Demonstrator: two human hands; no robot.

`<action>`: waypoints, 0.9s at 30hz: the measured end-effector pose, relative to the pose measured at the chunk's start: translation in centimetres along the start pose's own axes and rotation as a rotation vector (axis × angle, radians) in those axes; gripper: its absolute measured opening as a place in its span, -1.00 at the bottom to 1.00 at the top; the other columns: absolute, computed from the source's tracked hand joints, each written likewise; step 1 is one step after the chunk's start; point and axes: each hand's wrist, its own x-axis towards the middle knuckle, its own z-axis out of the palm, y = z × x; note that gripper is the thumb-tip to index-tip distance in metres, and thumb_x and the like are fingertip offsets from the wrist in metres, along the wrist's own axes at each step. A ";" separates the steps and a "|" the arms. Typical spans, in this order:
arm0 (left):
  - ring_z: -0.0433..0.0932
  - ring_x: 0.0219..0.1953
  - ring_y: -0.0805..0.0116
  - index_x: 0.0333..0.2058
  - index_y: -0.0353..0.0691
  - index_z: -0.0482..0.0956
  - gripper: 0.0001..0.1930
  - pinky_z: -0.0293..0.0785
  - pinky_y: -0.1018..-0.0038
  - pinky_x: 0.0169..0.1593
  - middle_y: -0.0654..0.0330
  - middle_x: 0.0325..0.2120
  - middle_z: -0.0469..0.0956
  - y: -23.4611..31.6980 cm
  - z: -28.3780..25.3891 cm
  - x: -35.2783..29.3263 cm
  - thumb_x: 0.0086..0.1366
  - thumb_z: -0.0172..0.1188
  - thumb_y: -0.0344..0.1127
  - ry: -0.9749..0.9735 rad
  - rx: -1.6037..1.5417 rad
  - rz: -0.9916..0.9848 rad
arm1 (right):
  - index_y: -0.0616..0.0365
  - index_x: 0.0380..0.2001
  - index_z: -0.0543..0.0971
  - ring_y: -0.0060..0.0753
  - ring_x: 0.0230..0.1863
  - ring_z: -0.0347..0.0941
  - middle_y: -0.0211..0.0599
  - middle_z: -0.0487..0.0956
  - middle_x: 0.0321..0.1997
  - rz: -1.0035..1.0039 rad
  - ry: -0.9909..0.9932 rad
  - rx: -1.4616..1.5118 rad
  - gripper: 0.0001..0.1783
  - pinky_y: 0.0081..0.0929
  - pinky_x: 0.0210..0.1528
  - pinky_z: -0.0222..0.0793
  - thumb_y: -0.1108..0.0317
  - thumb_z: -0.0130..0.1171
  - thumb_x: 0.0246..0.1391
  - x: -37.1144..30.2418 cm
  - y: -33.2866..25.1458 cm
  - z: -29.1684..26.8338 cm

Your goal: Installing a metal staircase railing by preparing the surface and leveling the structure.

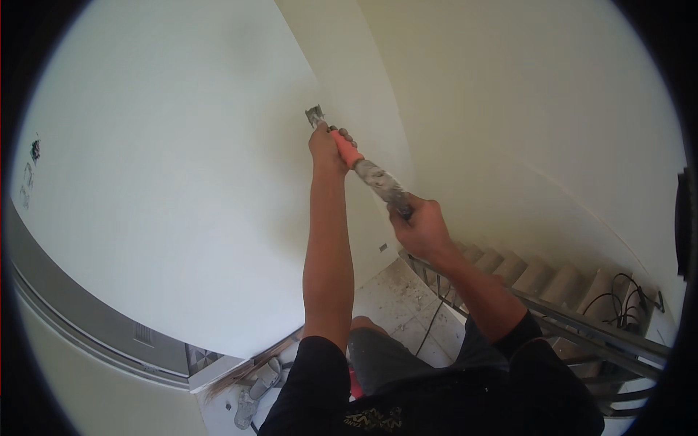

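My left hand (327, 151) is wrapped round the orange handle (347, 150) of a scraper, raised in front of the pale wall. Its small metal blade (315, 115), smeared grey, sticks out past my thumb at the upper left. My right hand (422, 227) grips the lower end of a long flat tool caked in plaster (379, 182), lower and to the right. This plaster-caked piece meets the butt of the orange handle, and whether the two are joined I cannot tell. Fingers hide its lower end.
Stairs (556, 287) descend at the right behind a metal railing (567, 316), with black cables (625, 301) beside them. Debris lies on the tiled floor (396, 294). Grey slippers (251, 400) lie at lower left. A wall opening with wires (35, 149) shows far left.
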 end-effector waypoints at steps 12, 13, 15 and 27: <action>0.52 -0.38 0.17 -0.40 -0.25 0.22 -0.73 0.60 0.26 -0.24 0.09 -0.50 0.39 -0.3 2.4 -1.3 0.38 -0.22 -0.17 -0.024 -0.231 -0.039 | 0.33 -0.50 0.51 -0.37 -0.72 0.41 -0.14 0.44 -0.75 0.140 0.035 0.096 -0.77 -0.39 -0.59 0.29 0.32 0.14 0.01 -3.7 3.0 -0.9; 0.50 -0.42 0.22 -0.39 -0.24 0.21 -0.74 0.59 0.32 -0.30 0.12 -0.52 0.38 -0.5 2.3 -1.0 0.38 -0.20 -0.17 -0.020 -0.235 -0.042 | 0.33 -0.50 0.51 -0.37 -0.72 0.41 -0.14 0.44 -0.75 0.142 0.034 0.099 -0.77 -0.39 -0.59 0.29 0.32 0.14 0.01 -3.7 3.0 -0.9; 0.48 -0.47 0.27 -0.39 -0.22 0.21 -0.75 0.57 0.38 -0.36 0.14 -0.54 0.37 -0.8 1.7 -0.1 0.38 -0.19 -0.17 -0.016 -0.235 -0.046 | 0.35 -0.52 0.51 -0.43 -0.71 0.41 -0.15 0.45 -0.76 0.152 0.039 0.176 -0.76 -0.40 -0.59 0.29 0.33 0.14 0.03 -3.8 3.0 -1.0; 0.31 -0.60 0.41 -0.38 -0.16 0.13 -0.76 0.38 0.50 -0.53 0.23 -0.58 0.30 0.3 3.4 2.8 0.38 -0.27 -0.14 -0.007 -0.529 -0.128 | 0.29 -0.63 0.42 -0.68 -0.71 0.13 -0.44 0.27 -0.80 0.152 0.128 0.326 -0.71 -0.49 -0.65 0.09 0.32 0.14 0.05 0.5 4.0 -0.4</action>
